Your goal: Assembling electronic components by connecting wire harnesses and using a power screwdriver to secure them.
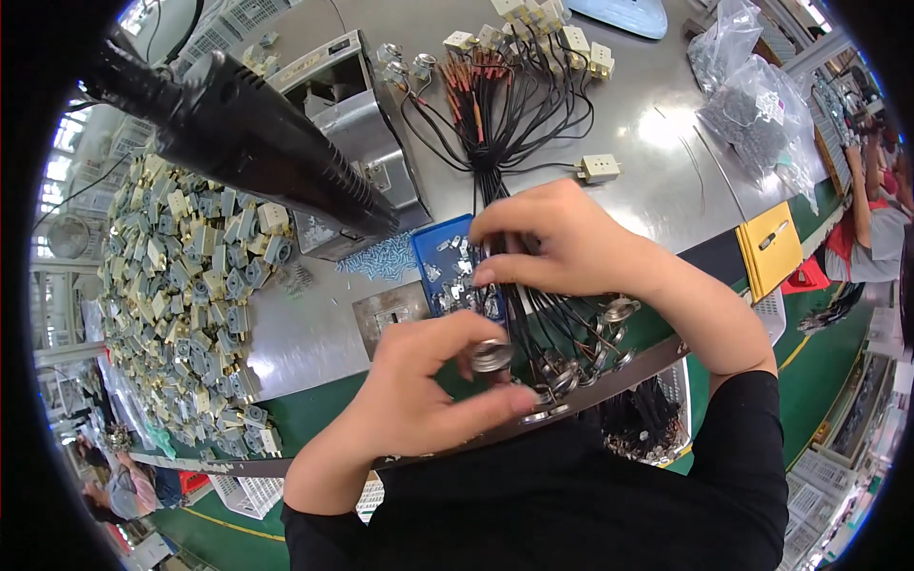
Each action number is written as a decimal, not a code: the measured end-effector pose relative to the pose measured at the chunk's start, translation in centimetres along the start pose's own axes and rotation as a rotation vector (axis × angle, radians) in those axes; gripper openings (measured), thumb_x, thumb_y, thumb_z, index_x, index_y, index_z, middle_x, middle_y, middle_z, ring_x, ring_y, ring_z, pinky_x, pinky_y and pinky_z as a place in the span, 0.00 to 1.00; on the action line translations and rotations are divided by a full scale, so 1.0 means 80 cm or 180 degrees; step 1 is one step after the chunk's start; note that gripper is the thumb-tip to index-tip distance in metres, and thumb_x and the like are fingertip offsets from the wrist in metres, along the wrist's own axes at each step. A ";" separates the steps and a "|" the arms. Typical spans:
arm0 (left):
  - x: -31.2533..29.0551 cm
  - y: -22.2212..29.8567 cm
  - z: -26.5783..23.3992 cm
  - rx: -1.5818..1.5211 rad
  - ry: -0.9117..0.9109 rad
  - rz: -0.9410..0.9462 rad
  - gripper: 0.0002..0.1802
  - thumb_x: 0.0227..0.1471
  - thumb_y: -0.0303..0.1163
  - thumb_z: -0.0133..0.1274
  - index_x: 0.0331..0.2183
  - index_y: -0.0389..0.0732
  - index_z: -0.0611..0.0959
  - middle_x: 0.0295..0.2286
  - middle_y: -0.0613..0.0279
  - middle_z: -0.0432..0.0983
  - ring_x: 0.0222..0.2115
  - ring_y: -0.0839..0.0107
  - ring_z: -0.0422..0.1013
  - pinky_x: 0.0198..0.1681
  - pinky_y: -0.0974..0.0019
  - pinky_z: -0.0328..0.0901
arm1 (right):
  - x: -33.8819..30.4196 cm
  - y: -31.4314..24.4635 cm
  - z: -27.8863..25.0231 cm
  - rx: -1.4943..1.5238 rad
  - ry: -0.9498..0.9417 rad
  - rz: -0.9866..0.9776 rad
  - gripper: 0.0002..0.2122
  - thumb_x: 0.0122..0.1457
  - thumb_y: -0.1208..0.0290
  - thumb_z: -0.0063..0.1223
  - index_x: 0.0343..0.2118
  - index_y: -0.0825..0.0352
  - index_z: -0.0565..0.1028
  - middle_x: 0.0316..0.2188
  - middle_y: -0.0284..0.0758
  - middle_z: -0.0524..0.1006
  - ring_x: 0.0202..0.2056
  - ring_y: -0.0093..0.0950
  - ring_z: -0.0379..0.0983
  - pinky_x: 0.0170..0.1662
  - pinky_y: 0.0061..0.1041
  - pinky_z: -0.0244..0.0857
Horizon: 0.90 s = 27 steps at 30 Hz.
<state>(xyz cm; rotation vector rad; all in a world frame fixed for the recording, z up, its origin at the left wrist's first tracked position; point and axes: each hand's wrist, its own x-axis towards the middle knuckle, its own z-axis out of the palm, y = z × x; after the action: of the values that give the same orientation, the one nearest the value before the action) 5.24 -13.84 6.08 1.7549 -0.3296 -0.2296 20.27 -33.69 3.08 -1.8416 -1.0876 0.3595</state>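
Left hand [414, 385] near: fingers curl about metal cap [491, 357], grip unclear. Right hand [576, 238] farther: fingers part over black cable bundle [487, 181].

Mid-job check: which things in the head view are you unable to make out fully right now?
All in the head view:
- Cable bundle: its middle is covered by the right hand.
- Left hand: some fingertips sit behind the round metal part, so its grip is unclear.
- Blue tray: right side partly behind right-hand fingers and cables.
- Metal machine: partly behind the thick black tube.
- Light-blue object: cut off by the top edge.
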 end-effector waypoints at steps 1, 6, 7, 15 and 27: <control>-0.005 0.002 -0.005 0.0196 0.0262 -0.0165 0.14 0.49 0.32 0.71 0.35 0.37 0.83 0.25 0.65 0.79 0.24 0.76 0.74 0.30 0.71 0.67 | 0.006 0.003 -0.003 -0.0635 -0.0124 -0.0667 0.15 0.51 0.64 0.74 0.39 0.64 0.83 0.28 0.32 0.79 0.25 0.28 0.76 0.31 0.27 0.70; -0.015 -0.004 -0.026 -0.0534 0.1107 -0.0805 0.07 0.58 0.24 0.63 0.29 0.34 0.80 0.20 0.64 0.77 0.20 0.76 0.74 0.26 0.72 0.68 | 0.047 -0.002 0.023 -0.1136 0.0079 -0.2217 0.12 0.54 0.63 0.69 0.36 0.64 0.81 0.29 0.30 0.76 0.31 0.34 0.76 0.33 0.37 0.72; -0.019 -0.006 -0.029 -0.0397 0.1176 -0.0651 0.06 0.60 0.23 0.60 0.32 0.33 0.80 0.21 0.61 0.77 0.22 0.75 0.75 0.27 0.71 0.69 | 0.048 -0.002 0.035 -0.0705 0.0067 -0.2121 0.10 0.57 0.66 0.66 0.37 0.65 0.81 0.30 0.33 0.78 0.31 0.37 0.77 0.35 0.38 0.72; -0.033 -0.045 -0.044 -0.2272 0.1306 -0.0633 0.10 0.59 0.28 0.64 0.32 0.36 0.78 0.22 0.65 0.74 0.19 0.78 0.67 0.23 0.73 0.60 | 0.053 0.001 0.059 0.0036 -0.0567 -0.1091 0.05 0.59 0.73 0.64 0.37 0.67 0.83 0.28 0.38 0.82 0.31 0.43 0.79 0.34 0.36 0.73; -0.047 -0.094 -0.057 -0.1970 0.1139 -0.0131 0.21 0.68 0.40 0.51 0.25 0.39 0.74 0.16 0.64 0.67 0.15 0.77 0.58 0.22 0.69 0.52 | 0.062 -0.007 0.060 0.0988 -0.1081 -0.0613 0.08 0.57 0.77 0.66 0.39 0.70 0.84 0.28 0.42 0.83 0.30 0.41 0.80 0.33 0.34 0.72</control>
<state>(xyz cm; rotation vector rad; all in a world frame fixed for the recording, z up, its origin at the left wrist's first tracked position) 3.95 -6.92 -0.44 1.1586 0.0426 -0.0336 19.71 -26.87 2.01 -1.4191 -1.3432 0.7031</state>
